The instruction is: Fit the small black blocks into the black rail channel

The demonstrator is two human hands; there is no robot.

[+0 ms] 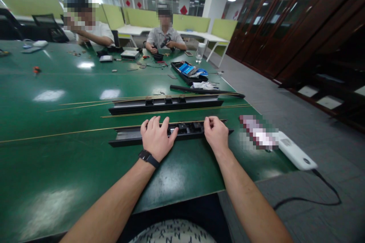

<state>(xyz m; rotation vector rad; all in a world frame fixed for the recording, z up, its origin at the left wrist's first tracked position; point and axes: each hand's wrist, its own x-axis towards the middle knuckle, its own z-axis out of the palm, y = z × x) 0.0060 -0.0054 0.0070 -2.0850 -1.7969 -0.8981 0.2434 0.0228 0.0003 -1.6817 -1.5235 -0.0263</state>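
A long black channel-shaped bar (129,136) lies across the green table in front of me, with small black blocks (196,125) seated inside it. Along its far edge runs a thin gold-coloured rod (85,132), reaching far out to the left. My left hand (156,136) rests palm down over the middle of the bar, fingers spread, the thumb by the blocks. Near the bar's right end, my right hand (216,133) is closed in a pinch at the line of the rod; the fingertips partly hide what is between them.
Behind lies a second black bar (168,107) with more thin rods (176,111). A dark tube (205,91), white gloves (203,85) and a black tray (185,74) are farther back. At right is a white device (296,152) with a cable. Two people sit across the table (71,174).
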